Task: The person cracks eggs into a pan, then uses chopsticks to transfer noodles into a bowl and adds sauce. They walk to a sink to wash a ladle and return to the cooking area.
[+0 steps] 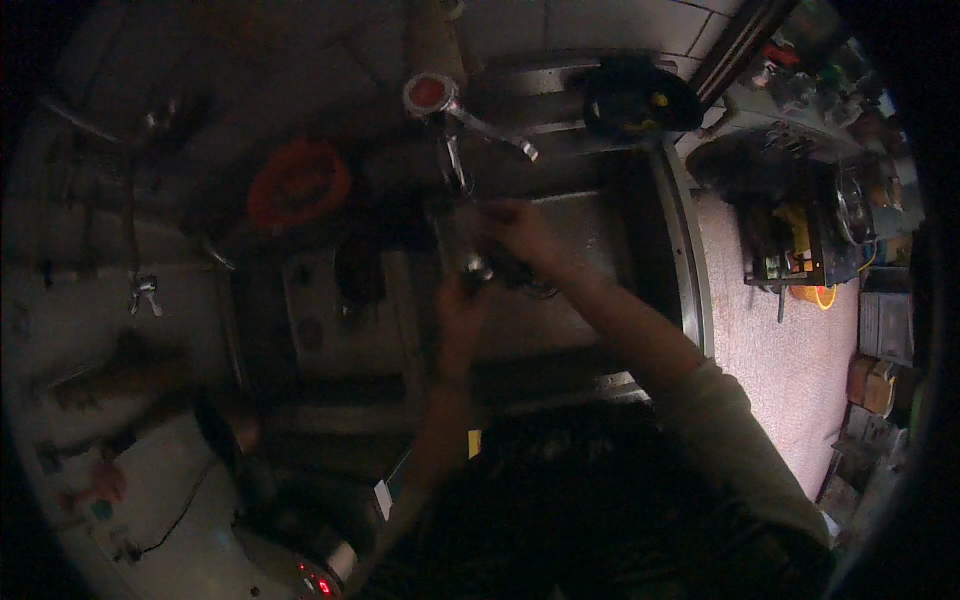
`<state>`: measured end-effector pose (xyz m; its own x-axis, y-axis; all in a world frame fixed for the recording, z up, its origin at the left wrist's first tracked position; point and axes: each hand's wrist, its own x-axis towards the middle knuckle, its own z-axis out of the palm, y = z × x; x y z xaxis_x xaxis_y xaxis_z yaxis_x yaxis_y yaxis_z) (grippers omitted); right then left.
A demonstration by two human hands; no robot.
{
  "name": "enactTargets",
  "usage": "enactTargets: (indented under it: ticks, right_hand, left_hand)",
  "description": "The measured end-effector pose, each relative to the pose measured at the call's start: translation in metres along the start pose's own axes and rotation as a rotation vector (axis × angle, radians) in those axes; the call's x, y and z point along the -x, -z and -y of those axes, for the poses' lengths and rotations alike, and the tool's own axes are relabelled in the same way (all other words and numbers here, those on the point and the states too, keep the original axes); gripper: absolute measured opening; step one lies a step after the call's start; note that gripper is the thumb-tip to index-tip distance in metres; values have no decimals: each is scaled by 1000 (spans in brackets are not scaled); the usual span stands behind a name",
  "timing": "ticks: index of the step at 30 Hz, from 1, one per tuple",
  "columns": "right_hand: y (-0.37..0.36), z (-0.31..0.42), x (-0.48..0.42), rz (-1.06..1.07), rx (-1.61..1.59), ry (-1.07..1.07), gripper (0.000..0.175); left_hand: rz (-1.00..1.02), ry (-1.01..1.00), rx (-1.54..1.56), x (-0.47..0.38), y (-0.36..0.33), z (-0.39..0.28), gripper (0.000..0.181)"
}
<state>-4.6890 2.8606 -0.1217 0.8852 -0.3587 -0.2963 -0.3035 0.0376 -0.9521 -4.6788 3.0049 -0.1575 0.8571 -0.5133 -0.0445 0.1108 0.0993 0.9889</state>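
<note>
The picture is dark and blurred. In front of me is a double metal sink (679, 247), with a chrome faucet (454, 161) with a red-topped head at its back. My right hand (517, 229) is over the right basin, just below the spout, its fingers bent. Nearer to me, my left hand (461, 300) is at a small shiny metal object (478, 266), seemingly held in its fingers. Whether my right hand holds anything is too dark to tell. Another roundish metal item (538, 287) lies in the basin beneath my right forearm.
An orange-red plastic bowl or basket (300, 184) is behind the left basin. A dark container (641, 101) stands at the back right. A light textured countertop (772, 337) runs along the right, with a dark box (799, 244) and cookware. An appliance with a red lit display (322, 585) is at lower left.
</note>
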Motion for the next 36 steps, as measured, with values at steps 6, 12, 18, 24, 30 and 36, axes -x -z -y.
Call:
enactTargets:
  ticks: [6, 12, 18, 24, 30, 36]
  right_hand:
    - [23, 6, 3, 120, -256, -159, 38]
    - [6, 14, 24, -132, 655, 558, 28]
    - [-5, 6, 29, -118, 604, 547, 25]
    - [-10, 25, 28, -283, 486, 404, 25]
    - [4, 34, 20, -237, 384, 200, 27]
    - [-9, 10, 27, -233, 353, 299, 30]
  left_hand:
    - [-86, 118, 84, 2, -2, -15, 23]
    - [33, 138, 133, -1, -4, -22, 19]
    - [9, -76, -15, 1, -9, -19, 23]
    - [205, 7, 710, -15, -13, -16, 30]
    - [-105, -49, 10, -1, -18, -18, 34]
    - [-105, -5, 102, -6, -16, -20, 32]
